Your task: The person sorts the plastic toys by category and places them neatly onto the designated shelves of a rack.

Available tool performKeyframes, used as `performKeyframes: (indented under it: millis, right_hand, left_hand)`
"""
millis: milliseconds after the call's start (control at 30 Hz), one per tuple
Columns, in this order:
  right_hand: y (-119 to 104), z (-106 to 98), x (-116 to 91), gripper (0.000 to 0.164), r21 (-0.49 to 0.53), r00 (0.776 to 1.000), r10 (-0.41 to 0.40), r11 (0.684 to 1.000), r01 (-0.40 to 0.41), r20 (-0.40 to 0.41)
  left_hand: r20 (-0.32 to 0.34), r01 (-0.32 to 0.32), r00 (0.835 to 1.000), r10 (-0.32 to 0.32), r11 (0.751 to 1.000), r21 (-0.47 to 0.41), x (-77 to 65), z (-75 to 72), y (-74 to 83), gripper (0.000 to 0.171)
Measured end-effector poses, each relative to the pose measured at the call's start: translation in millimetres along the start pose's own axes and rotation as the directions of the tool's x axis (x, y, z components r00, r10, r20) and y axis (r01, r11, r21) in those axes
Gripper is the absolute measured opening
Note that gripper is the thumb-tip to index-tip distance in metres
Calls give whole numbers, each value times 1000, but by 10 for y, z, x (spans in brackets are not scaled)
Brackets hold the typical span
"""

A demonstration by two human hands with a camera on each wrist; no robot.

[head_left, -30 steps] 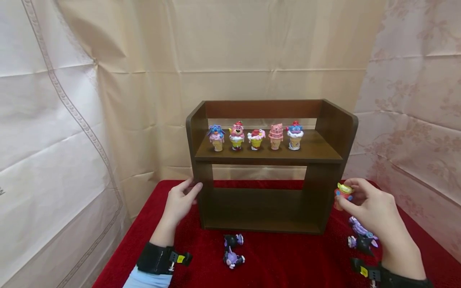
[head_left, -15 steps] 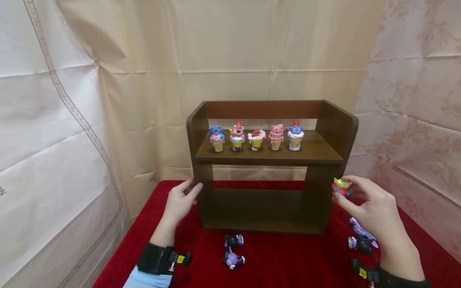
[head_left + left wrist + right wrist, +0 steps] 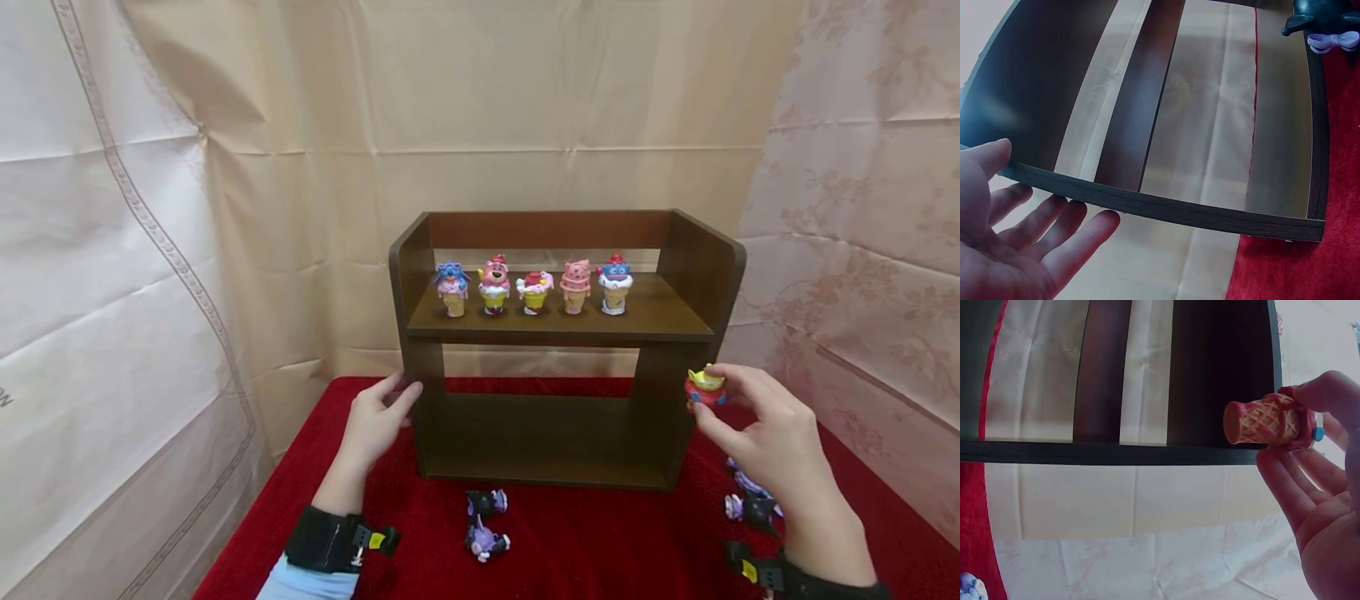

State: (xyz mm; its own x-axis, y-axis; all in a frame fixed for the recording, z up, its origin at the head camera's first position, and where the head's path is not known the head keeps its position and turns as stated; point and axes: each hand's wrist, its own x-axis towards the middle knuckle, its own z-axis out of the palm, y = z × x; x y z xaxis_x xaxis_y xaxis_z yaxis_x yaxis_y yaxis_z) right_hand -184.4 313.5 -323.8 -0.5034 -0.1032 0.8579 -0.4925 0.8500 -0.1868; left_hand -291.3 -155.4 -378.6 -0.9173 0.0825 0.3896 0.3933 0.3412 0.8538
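My right hand [image 3: 768, 433] pinches an ice-cream-cone figurine [image 3: 705, 390] with a yellow top and red body, beside the right side panel of a brown two-tier wooden shelf [image 3: 558, 337]. In the right wrist view, the figurine's waffle cone [image 3: 1260, 422] points left, between thumb and fingers, overlapping the shelf. My left hand [image 3: 377, 421] is at the shelf's left panel, thumb and fingers relaxed around its front edge, holding no figurine. On the upper board stand several figurines in a row, from a blue one [image 3: 452, 287] at left to another blue one [image 3: 615, 285] towards the right.
A black figurine [image 3: 486, 502] and a purple one [image 3: 483, 539] lie on the red cloth [image 3: 585, 542] before the shelf. Another dark figurine [image 3: 752, 508] lies at right near a purple one [image 3: 738, 473], partly behind my right hand. Beige curtains [image 3: 570, 100] hang behind.
My right hand has moved slightly left and up with the figurine, whose cone has tipped out of the head view. The left hand has stayed at the shelf panel.
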Motion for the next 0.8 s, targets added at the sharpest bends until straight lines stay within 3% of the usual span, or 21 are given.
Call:
performKeyframes:
  millis: [100, 333, 633, 800]
  right_hand:
    - [-23, 12, 8, 51, 7, 1000, 4, 1000, -4, -13]
    - [-34, 76, 21, 51, 82, 982, -39, 995, 56, -185]
    - [-87, 114, 111, 51, 132, 964, -28, 989, 65, -265]
    - [-123, 133, 249, 55, 140, 968, -30, 988, 67, -250]
  left_hand:
    - [-1, 3, 1000, -3, 1000, 3, -2, 1, -9, 56]
    - [-7, 1, 1000, -1, 1000, 10, 7, 14, -28, 54]
    - [-15, 11, 1000, -11, 1000, 29, 33, 30, -19, 56]
    - [-23, 21, 1000, -20, 999, 26, 27, 14, -15, 57]
